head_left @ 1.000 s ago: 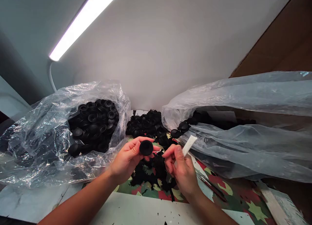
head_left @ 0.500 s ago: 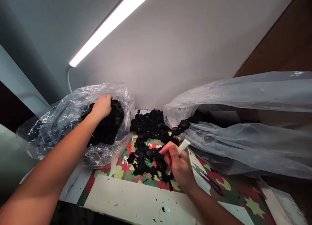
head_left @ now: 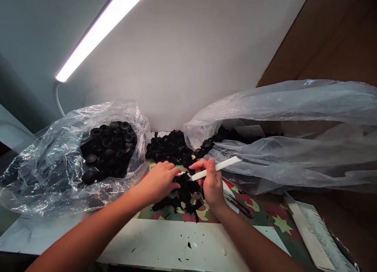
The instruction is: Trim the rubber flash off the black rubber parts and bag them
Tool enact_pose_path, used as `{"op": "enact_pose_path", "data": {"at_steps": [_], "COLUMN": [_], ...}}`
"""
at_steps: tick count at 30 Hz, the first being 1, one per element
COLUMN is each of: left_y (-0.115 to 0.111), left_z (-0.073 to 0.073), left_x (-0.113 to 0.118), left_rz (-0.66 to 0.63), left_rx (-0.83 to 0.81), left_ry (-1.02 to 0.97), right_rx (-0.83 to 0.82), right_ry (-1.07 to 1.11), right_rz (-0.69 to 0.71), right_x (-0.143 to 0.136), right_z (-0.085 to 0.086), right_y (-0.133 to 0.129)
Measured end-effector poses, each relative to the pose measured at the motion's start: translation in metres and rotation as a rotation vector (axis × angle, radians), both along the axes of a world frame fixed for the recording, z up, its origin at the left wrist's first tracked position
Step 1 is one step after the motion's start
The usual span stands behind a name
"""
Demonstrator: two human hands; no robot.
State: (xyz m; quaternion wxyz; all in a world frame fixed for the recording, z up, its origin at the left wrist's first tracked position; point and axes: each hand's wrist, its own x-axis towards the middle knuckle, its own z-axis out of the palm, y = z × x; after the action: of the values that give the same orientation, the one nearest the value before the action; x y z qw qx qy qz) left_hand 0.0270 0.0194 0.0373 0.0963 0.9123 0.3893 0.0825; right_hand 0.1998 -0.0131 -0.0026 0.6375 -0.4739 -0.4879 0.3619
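My right hand (head_left: 213, 183) is closed around a flat white stick (head_left: 228, 163), which slants up to the right. Close beside it, my left hand (head_left: 161, 179) reaches over a small heap of black rubbery scraps (head_left: 187, 187), its thumb apart from its fingers and nothing visible in it. Left of this hand, a clear plastic bag (head_left: 59, 154) gapes, full of round black discs or caps (head_left: 108, 146). Behind both hands lies a larger black pile (head_left: 169, 146) of ragged pieces.
Another clear plastic bag (head_left: 294, 162) lies open on the right with black pieces at its mouth. Scissors or tweezers (head_left: 238, 205) rest by my right wrist. White board (head_left: 165, 240) with black crumbs lies in front. A lit tube lamp (head_left: 100, 32) hangs above; cardboard (head_left: 332, 40) stands right.
My left hand has come out of the left bag and moved right to the black scraps. The white stick in my right hand has turned flatter, and the view has shifted right.
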Motion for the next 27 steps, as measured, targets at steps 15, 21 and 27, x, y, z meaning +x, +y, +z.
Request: {"op": "enact_pose_path", "data": {"at_steps": [15,21,27], "left_y": [0.001,-0.010,-0.017], "left_z": [-0.027,-0.021,-0.013], "left_x": [0.002,-0.003,-0.014], "left_rz": [0.230,0.269,0.118], "left_rx": [-0.205,-0.316,-0.532], "left_ry": [-0.696,-1.060,-1.175], "right_rx": [0.021,-0.079,-0.012], "right_ry": [-0.118,-0.149,-0.192], "right_rz": [0.162,0.353,0.370], "right_x": [0.006,0.004,0.011], "right_z": [-0.009,-0.007,0.003], "right_y": [0.017,0.020,0.013]}}
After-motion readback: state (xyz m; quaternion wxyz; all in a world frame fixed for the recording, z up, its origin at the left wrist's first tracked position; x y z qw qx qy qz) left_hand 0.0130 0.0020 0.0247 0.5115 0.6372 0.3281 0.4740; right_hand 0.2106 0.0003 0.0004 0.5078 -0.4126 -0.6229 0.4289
